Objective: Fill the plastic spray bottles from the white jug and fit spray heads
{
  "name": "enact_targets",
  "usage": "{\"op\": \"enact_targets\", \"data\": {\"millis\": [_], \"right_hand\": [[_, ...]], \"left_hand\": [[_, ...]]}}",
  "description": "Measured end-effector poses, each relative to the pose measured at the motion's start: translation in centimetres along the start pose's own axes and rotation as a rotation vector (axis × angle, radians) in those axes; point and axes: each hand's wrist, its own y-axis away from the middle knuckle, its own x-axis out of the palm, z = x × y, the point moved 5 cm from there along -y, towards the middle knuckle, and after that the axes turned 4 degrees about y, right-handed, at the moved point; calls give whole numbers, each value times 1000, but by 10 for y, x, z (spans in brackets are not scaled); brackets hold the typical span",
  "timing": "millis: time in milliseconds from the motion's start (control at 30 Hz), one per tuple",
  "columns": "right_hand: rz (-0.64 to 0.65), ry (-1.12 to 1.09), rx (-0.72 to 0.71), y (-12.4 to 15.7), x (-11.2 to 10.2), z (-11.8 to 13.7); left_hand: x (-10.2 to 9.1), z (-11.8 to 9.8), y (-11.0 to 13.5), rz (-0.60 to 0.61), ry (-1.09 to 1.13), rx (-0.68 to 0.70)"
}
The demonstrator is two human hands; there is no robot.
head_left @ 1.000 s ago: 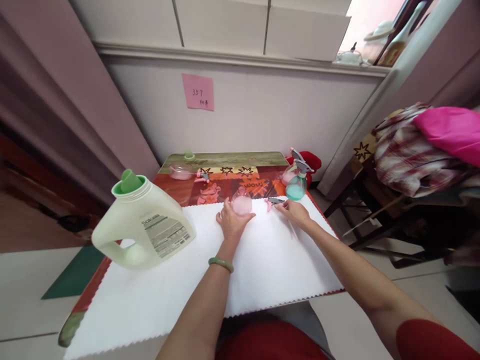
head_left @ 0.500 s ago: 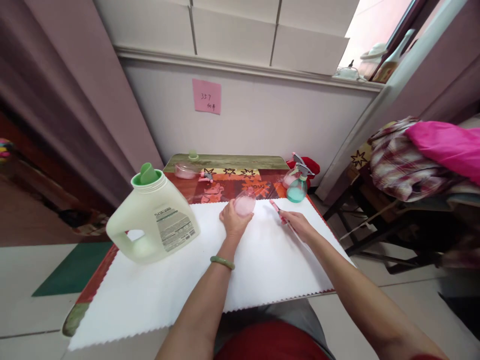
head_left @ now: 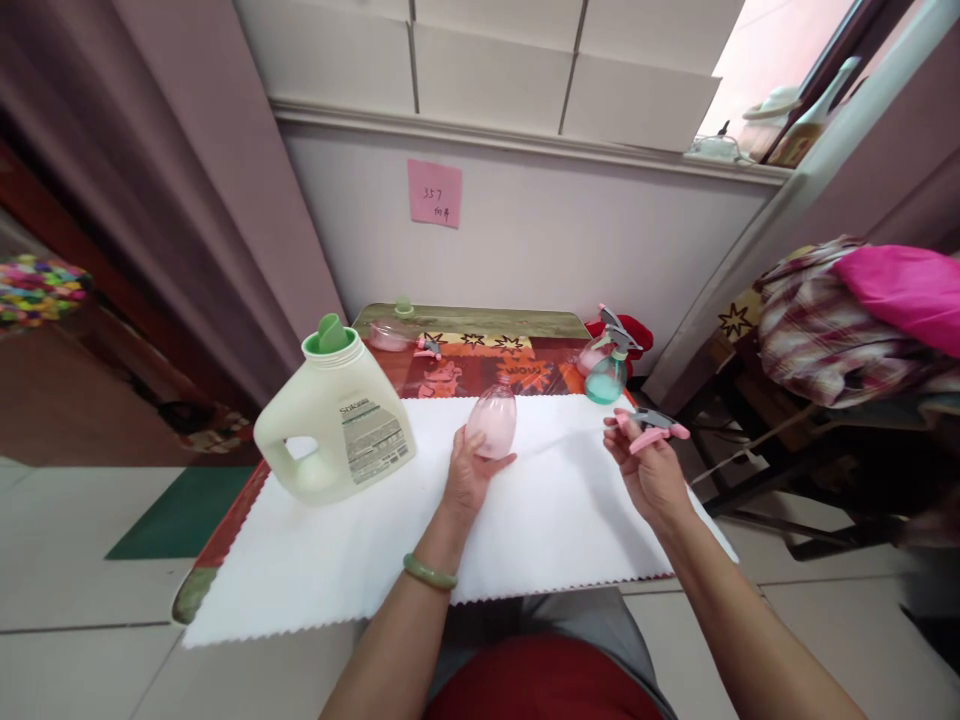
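Note:
My left hand (head_left: 471, 470) is closed around the lower part of a clear pink spray bottle (head_left: 496, 420), which stands nearly upright with its neck uncapped. Pale liquid shows inside it. On the right, my right hand (head_left: 651, 470) grips a pink and grey spray nozzle (head_left: 651, 428) by its collar, over the right side of the white mat (head_left: 420, 560). Its thin clear tube points left toward the bottle. To the left of my left hand stands a large pale green detergent jug (head_left: 337, 420) with a green spout in its mouth.
At the back right of the table are a teal spray bottle (head_left: 606, 380) and another pink one. A pink bottle (head_left: 391, 336) lies at the back left, with another nozzle (head_left: 429, 347) and a green cap (head_left: 404, 308) near it. A chair with clothes (head_left: 810, 300) stands at the right.
My right hand has turned and lifted the nozzle, so its tube now points left. My left hand has tilted the bottle upright. The view has shifted slightly.

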Motion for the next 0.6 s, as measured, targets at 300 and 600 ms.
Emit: {"op": "enact_targets", "data": {"millis": [300, 600], "right_hand": [[-125, 5, -455, 21, 55, 56], [-111, -4, -395, 24, 66, 42]], "left_hand": [[0, 4, 18, 50, 365, -272], [1, 4, 17, 87, 372, -329]]}}
